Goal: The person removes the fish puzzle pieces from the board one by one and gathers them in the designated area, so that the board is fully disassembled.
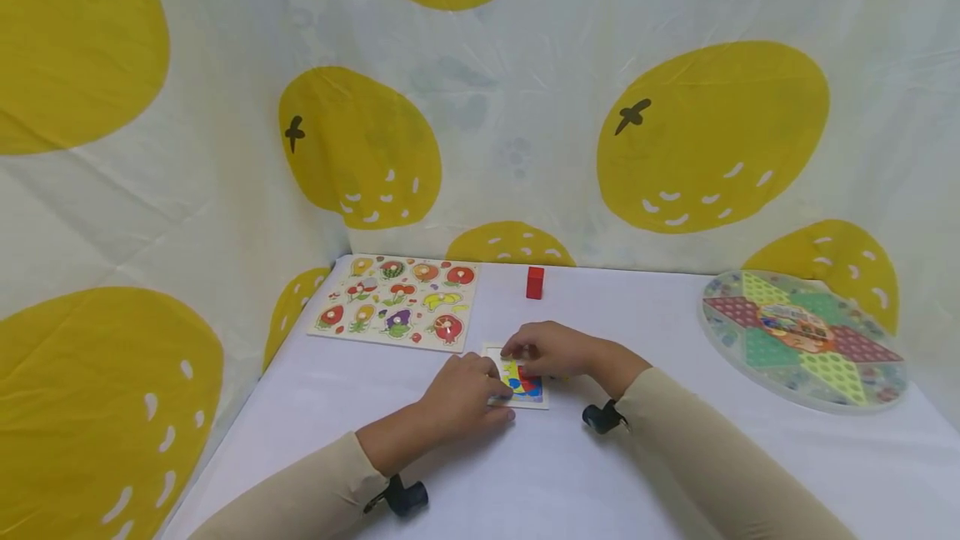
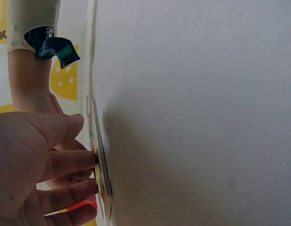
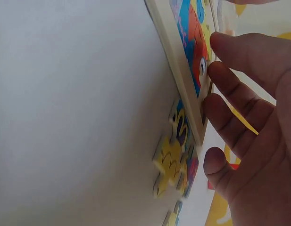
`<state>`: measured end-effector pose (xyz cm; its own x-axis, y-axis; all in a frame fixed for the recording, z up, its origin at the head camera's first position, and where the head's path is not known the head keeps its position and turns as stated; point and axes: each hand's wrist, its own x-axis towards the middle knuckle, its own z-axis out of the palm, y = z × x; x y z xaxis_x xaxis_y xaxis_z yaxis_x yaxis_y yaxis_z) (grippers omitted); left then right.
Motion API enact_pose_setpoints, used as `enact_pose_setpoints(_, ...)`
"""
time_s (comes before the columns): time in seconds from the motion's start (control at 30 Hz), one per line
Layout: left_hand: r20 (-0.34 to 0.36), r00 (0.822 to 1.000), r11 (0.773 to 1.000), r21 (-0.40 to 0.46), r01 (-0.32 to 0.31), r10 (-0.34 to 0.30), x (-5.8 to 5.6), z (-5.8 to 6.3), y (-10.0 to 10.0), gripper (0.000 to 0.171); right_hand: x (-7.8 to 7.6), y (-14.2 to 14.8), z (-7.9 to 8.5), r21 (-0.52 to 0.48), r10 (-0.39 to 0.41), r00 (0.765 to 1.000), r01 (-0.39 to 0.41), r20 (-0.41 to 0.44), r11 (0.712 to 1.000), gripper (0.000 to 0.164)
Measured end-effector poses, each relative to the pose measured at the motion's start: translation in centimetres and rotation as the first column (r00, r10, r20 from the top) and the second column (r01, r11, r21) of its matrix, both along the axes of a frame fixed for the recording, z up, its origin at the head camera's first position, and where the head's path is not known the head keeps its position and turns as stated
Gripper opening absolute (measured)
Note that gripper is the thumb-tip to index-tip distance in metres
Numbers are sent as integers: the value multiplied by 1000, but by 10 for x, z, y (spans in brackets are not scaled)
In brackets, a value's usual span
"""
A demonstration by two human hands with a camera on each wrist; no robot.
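A small jigsaw puzzle in a pale wooden frame (image 1: 534,404) lies on the white table between both hands. Its picture shows red, yellow and blue parts. My left hand (image 1: 462,397) rests at its left side; in the left wrist view, its fairly straight fingers (image 2: 72,162) touch the board. Over the upper right part of the puzzle is my right hand (image 1: 558,348), its thumb and fingertips touching the surface in the right wrist view, with no piece visibly pinched. Several loose puzzle pieces (image 3: 171,160) lie beside the frame, mostly hidden by the right hand in the head view.
A fruit peg puzzle board (image 1: 390,302) lies at the back left. Behind the hands stands a red block (image 1: 535,282). A round board with a coloured star (image 1: 806,340) lies at the right. A curtain with yellow fruit prints (image 1: 517,132) borders the table's back.
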<state>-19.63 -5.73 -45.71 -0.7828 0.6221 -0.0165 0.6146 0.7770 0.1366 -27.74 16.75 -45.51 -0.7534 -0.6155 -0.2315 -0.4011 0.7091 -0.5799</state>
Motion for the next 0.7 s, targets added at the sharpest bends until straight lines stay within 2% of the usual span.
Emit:
enact_pose_setpoints(0.33, -5, 1000, 1000, 2, 7, -7, -2, -6, -1, 38, -4, -5, -2, 23, 35, 999, -35, 18, 999, 31)
enact_pose_setpoints(0.7, 11, 1000, 1000, -4, 4, -4, -3, -5, -1, 38, -4, -7, 3, 57, 45, 998, -47, 41, 997, 35)
